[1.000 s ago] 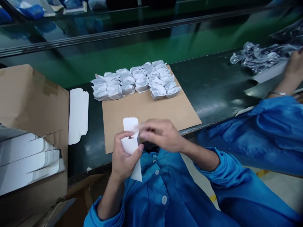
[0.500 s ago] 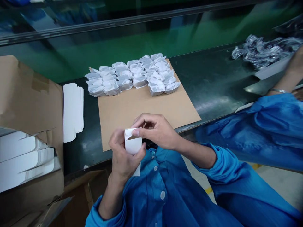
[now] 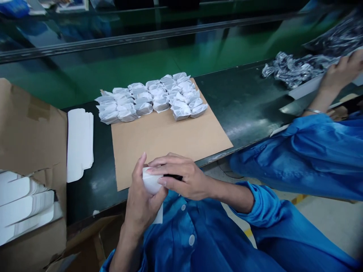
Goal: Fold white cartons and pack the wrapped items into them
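Observation:
My left hand [image 3: 139, 206] wraps round a small white carton [image 3: 151, 182] near the front edge of the table, its thumb raised along the far side. My right hand [image 3: 188, 179] lies over the top end of the same carton, thumb and fingers closed on its flap. A strip of white card hangs below my left palm. Beyond both hands is a brown cardboard sheet [image 3: 167, 138], on which several items wrapped in white paper [image 3: 150, 98] sit in rows. What is inside the carton is hidden.
To the left, a stack of flat white cartons [image 3: 80, 143] lies beside a large brown box [image 3: 31, 136] holding more flat blanks [image 3: 25, 204]. At right, a co-worker's hand [image 3: 337, 79] is near crumpled clear plastic bags [image 3: 297, 70] on the dark green table [image 3: 244, 102].
The carton's top, open before, is now covered by its flap under my right fingers. My right hand has flattened over it. The view has shifted slightly, and the co-worker's hand has come further into sight.

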### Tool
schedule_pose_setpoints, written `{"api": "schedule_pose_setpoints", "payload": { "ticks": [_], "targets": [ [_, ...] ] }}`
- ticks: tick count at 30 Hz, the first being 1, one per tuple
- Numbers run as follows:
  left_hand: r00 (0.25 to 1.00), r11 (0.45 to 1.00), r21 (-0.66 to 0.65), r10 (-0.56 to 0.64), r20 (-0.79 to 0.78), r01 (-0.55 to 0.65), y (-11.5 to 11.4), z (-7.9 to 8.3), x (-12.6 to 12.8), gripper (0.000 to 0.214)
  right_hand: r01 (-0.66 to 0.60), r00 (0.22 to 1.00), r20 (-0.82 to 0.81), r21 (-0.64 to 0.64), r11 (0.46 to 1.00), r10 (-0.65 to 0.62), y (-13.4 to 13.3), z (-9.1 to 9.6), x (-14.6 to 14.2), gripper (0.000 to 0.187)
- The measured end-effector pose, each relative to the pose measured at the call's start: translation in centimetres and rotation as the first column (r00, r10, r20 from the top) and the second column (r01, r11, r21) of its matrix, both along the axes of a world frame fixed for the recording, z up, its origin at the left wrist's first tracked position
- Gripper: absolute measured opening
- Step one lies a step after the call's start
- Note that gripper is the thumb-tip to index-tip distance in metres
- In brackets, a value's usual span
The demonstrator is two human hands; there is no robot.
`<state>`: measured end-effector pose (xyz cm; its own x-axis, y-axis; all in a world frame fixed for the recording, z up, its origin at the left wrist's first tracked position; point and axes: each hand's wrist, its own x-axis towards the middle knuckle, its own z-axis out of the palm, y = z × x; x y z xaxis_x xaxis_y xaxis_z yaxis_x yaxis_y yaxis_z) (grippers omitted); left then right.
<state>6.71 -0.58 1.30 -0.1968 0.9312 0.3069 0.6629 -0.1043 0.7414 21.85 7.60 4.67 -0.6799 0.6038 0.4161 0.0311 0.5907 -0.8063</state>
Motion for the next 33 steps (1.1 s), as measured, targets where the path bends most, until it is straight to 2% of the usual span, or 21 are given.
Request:
{"api": "schedule_pose_setpoints", "payload": {
  "ticks": [3, 5, 7, 8, 9, 10, 12, 13, 14, 15, 17, 19, 20, 21, 22, 23, 24, 26, 27, 29, 33],
  "targets": [
    [0.999, 0.999, -0.023, -0.038, 0.033, 0.038, -0.3, -0.2, 0.3, 0.075, 0.054, 0.995, 0.073, 0.127, 0.99, -0.064, -0.9, -1.0, -0.1, 0.028],
    [0.996, 0.997, -0.045, -0.052, 0.079, 0.056, 0.1, -0.1, 0.3, 0.071, 0.035, 0.992, 0.115, 0.185, 0.982, -0.057, -0.8, -1.0, 0.0, 0.031],
    [0.984, 0.998, -0.047, 0.059, 0.167, -0.052, 1.1, 0.0, 0.1, 0.068, -0.023, 0.984, 0.18, 0.224, 0.974, -0.018, 0.5, -0.5, 0.4, 0.038],
    [0.954, 0.988, -0.047, 0.154, 0.257, -0.147, 1.9, 0.1, -0.2, 0.065, 0.001, 0.975, 0.215, 0.261, 0.965, -0.059, 1.7, -0.2, 0.7, 0.043],
    [0.89, 0.969, -0.058, 0.244, 0.385, -0.241, 2.8, 0.0, -0.6, 0.061, 0.073, 0.952, 0.261, 0.319, 0.945, -0.162, 3.1, 0.0, 1.1, 0.045],
    [0.793, 0.946, -0.075, 0.305, 0.528, -0.314, 3.9, -0.1, -1.1, 0.054, 0.172, 0.896, 0.316, 0.4, 0.9, -0.312, 4.6, 0.1, 1.4, 0.045],
    [0.576, 0.922, -0.089, 0.308, 0.758, -0.376, 6.0, -0.7, -2.4, 0.039, 0.301, 0.685, 0.409, 0.595, 0.745, -0.603, 7.8, -0.1, 2.2, 0.04],
    [0.506, 0.916, -0.074, 0.283, 0.815, -0.395, 6.9, -1.1, -3.1, 0.034, 0.277, 0.579, 0.449, 0.677, 0.682, -0.681, 9.2, -0.5, 2.4, 0.041],
    [0.491, 0.914, -0.053, 0.265, 0.83, -0.403, 7.6, -1.6, -3.8, 0.031, 0.21, 0.503, 0.486, 0.734, 0.646, -0.715, 10.3, -0.9, 2.7, 0.042],
    [0.522, 0.909, -0.036, 0.271, 0.809, -0.416, 8.0, -2.0, -4.4, 0.03, 0.133, 0.464, 0.507, 0.771, 0.623, -0.727, 11.1, -1.3, 2.8, 0.042],
    [0.67, 0.889, -0.012, 0.354, 0.652, -0.458, 7.9, -2.4, -5.3, 0.039, 0.019, 0.46, 0.516, 0.808, 0.589, -0.723, 12.0, -2.0, 3.0, 0.038],
    [0.852, 0.894, 0.032, 0.414, 0.32, -0.446, 6.8, -2.0, -5.9, 0.057, -0.029, 0.484, 0.508, 0.823, 0.567, -0.712, 12.3, -2.3, 3.0, 0.033],
    [0.916, 0.919, 0.047, 0.384, 0.114, -0.391, 6.2, -1.5, -6.1, 0.063, -0.034, 0.489, 0.505, 0.826, 0.563, -0.711, 12.3, -2.3, 3.0, 0.031],
    [0.949, 0.953, 0.045, 0.303, -0.085, -0.3, 5.5, -1.0, -6.3, 0.066, -0.032, 0.489, 0.504, 0.826, 0.563, -0.712, 12.4, -2.2, 2.9, 0.031],
    [0.953, 0.986, 0.009, 0.165, -0.253, -0.168, 5.1, -0.5, -6.5, 0.065, -0.028, 0.487, 0.505, 0.825, 0.565, -0.713, 12.5, -2.0, 2.9, 0.03],
    [0.927, 0.998, -0.051, 0.006, -0.375, -0.027, 4.7, 0.0, -6.7, 0.063, -0.024, 0.487, 0.507, 0.822, 0.569, -0.712, 12.6, -1.8, 2.9, 0.03],
    [0.878, 0.988, -0.119, -0.146, -0.456, 0.102, 4.6, 0.3, -6.9, 0.062, -0.027, 0.492, 0.512, 0.817, 0.576, -0.704, 12.8, -1.6, 2.9, 0.029],
    [0.76, 0.935, -0.228, -0.354, -0.545, 0.272, 4.9, 0.6, -7.3, 0.062, -0.049, 0.514, 0.533, 0.801, 0.597, -0.672, 13.1, -1.2, 3.0, 0.025],
    [0.713, 0.911, -0.27, -0.413, -0.567, 0.313, 5.2, 0.6, -7.4, 0.062, -0.062, 0.523, 0.545, 0.791, 0.609, -0.655, 13.3, -1.1, 3.0, 0.023],
    [0.662, 0.889, -0.324, -0.457, -0.594, 0.323, 5.9, 0.5, -7.6, 0.056, -0.065, 0.52, 0.56, 0.778, 0.624, -0.644, 13.6, -1.0, 3.2, 0.021],
    [0.656, 0.894, -0.352, -0.444, -0.61, 0.278, 6.4, 0.2, -7.8, 0.05, -0.044, 0.501, 0.592, 0.746, 0.665, -0.631, 14.1, -0.2, 3.1, 0.023]
  ]
}}
